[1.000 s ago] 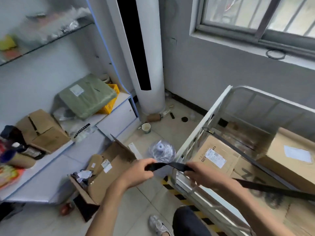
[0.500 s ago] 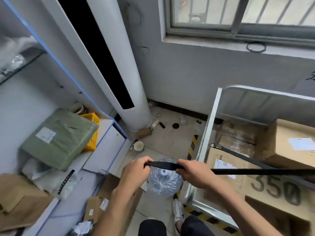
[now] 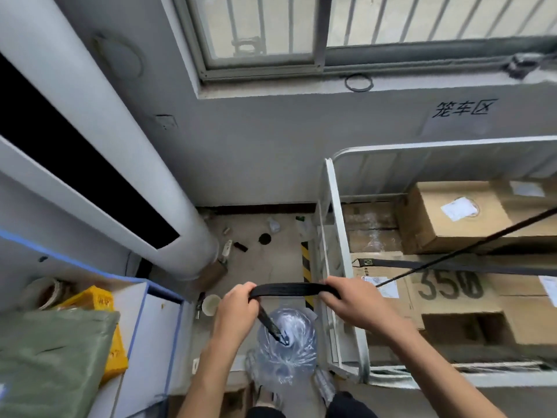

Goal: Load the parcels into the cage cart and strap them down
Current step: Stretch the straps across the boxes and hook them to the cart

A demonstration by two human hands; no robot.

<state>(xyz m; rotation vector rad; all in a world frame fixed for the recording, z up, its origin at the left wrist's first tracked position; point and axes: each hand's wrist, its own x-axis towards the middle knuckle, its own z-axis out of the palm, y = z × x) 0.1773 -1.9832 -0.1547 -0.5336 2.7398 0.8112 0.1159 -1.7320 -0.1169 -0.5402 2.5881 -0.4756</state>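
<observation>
Gripping strap [image 3: 294, 289], left hand [image 3: 236, 309], right hand [image 3: 351, 300] palm-down.

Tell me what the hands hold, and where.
The black strap, near its free end: left hand just above the dangling tail, right hand farther along.

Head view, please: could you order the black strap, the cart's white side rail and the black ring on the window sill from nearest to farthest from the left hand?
1. Black strap: gripped by the left hand itself.
2. White side rail: to the right, just past the right hand.
3. Black ring: far off, up on the window sill.
</observation>
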